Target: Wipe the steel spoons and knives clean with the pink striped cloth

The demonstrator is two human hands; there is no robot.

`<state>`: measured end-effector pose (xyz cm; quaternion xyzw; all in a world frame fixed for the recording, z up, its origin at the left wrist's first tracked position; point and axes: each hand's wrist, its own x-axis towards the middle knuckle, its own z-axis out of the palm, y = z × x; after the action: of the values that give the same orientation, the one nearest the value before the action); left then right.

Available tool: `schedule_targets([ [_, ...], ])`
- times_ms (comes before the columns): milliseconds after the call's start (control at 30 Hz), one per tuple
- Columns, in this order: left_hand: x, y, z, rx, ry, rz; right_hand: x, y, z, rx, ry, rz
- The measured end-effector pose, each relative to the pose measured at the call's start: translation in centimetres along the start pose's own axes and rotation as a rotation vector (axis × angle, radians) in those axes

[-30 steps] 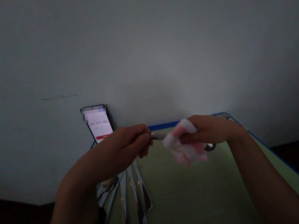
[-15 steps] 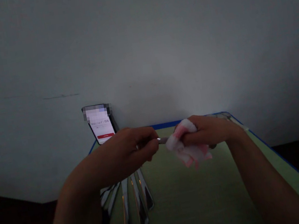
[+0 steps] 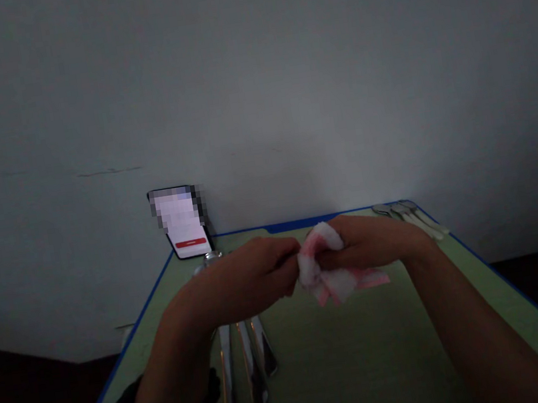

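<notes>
Our right hand (image 3: 373, 238) grasps the pink-and-white cloth (image 3: 338, 284) above the table (image 3: 374, 361); our left hand (image 3: 266, 269) bends its fingers at the cloth's left side, and we cannot tell whether they grip anything; cutlery handles (image 3: 255, 378) lie left, spoons (image 3: 401, 208) far right

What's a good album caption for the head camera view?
The right hand holds a pink-and-white cloth, the left hand at its edge, over a green table with cutlery and a phone.
</notes>
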<state>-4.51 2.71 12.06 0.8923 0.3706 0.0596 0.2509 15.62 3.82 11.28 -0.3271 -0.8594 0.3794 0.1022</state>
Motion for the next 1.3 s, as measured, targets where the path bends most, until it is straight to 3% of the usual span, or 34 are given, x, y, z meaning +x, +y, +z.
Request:
schedule_targets([
  [200, 0.1, -0.5, -0.5, -0.015, 0.021, 0.052, -0.2, 0.1, 0.1, 0.036, 0.017, 0.004],
  [533, -1.5, -2.2, -2.1, 0.004, 0.164, 0.006, -0.8, 1.0, -1.0, 0.084, 0.001, 0.117],
  [633, -1.4, -2.4, -2.0, -0.004, 0.154, -0.031, -0.6, 1.0, -0.8, 0.064, 0.002, 0.133],
  [767, -0.7, -2.0, -1.1, -0.045, 0.058, -0.067, 0.0, 0.9, -0.3, -0.024, -0.012, 0.132],
  [900, 0.5, -1.5, 0.0, -0.028, -0.040, -0.004, 0.5, 0.9, 0.2, -0.089, -0.034, 0.076],
  [1167, 0.3, -2.5, -0.2, 0.023, 0.004, -0.012, 0.0, 1.9, -0.5, -0.080, -0.034, 0.150],
  [1300, -0.5, -3.2, -0.9, 0.052, 0.085, -0.066, -0.6, 3.1, -1.2, -0.140, -0.011, 0.251],
])
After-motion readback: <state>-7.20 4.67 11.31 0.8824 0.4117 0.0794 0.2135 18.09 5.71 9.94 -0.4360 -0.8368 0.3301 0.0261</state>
